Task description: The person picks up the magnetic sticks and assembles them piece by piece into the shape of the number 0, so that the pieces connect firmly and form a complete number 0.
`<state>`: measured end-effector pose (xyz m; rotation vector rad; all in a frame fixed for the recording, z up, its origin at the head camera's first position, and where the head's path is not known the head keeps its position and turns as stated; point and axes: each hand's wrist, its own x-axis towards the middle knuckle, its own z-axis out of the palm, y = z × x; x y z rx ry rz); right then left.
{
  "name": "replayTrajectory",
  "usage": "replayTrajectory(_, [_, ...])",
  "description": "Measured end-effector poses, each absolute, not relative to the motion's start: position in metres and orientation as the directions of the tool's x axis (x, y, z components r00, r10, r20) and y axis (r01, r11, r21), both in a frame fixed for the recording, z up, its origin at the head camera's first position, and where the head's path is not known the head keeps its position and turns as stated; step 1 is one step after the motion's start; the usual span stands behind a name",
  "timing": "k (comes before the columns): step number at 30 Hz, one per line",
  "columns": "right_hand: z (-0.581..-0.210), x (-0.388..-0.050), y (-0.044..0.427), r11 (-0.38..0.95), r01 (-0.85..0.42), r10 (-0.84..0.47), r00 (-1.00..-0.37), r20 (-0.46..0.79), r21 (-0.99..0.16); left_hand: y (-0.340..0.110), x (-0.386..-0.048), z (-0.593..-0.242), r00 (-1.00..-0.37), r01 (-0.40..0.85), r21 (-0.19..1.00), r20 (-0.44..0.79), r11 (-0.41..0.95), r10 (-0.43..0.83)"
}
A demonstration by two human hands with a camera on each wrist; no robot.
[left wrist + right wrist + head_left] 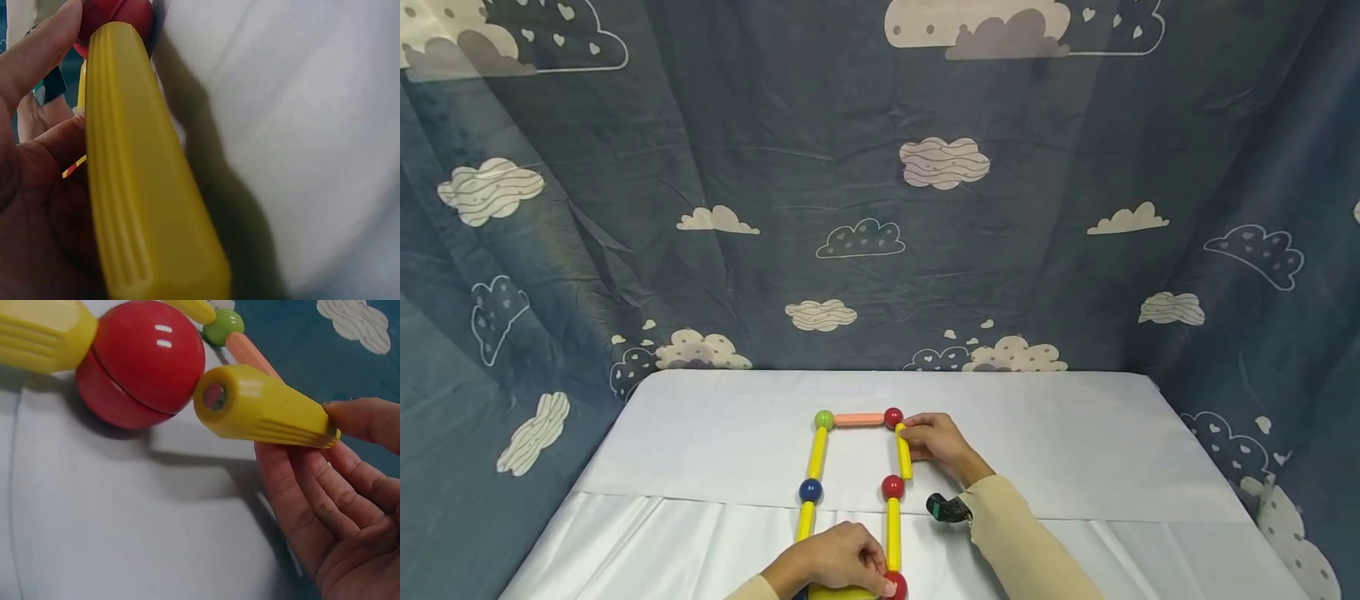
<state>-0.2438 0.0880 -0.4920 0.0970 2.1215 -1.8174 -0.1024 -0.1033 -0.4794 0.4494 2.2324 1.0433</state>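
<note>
My right hand (942, 443) pinches a yellow magnetic rod (903, 454) between thumb and fingers. Its far end is by a red ball (892, 417); its near end, with a round metal tip, sits close beside the middle red ball (147, 362), and I cannot tell whether they touch. At the front, the thumb and fingers of my left hand (844, 557) hold the nearest red ball (896, 586). A yellow rod (144, 169) runs from that ball beneath the left hand. Another yellow rod (892, 535) links the nearest and middle red balls.
Left of the hands, yellow rods join a blue ball (810, 490) and a green ball (824, 419). An orange-pink rod (859, 419) spans the back. Everything lies on a white-covered table (700, 433) before a cloud-patterned curtain (865, 167). A black strap end (947, 507) hangs at the right wrist.
</note>
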Motion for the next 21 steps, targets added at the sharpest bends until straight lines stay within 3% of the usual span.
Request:
replayTrajectory(11, [-0.497, -0.249, 0.075, 0.093, 0.362, -0.078, -0.926, -0.369, -0.927, -0.105, -0.104, -0.479, -0.75, 0.026, 0.765, -0.41, 0.643, 0.519])
replayTrajectory(21, [-0.5, -0.25, 0.071, 0.069, 0.358, -0.054, -0.931, -0.362, -0.931, -0.104, -0.104, -0.477, -0.745, 0.023, 0.763, -0.419, 0.647, 0.52])
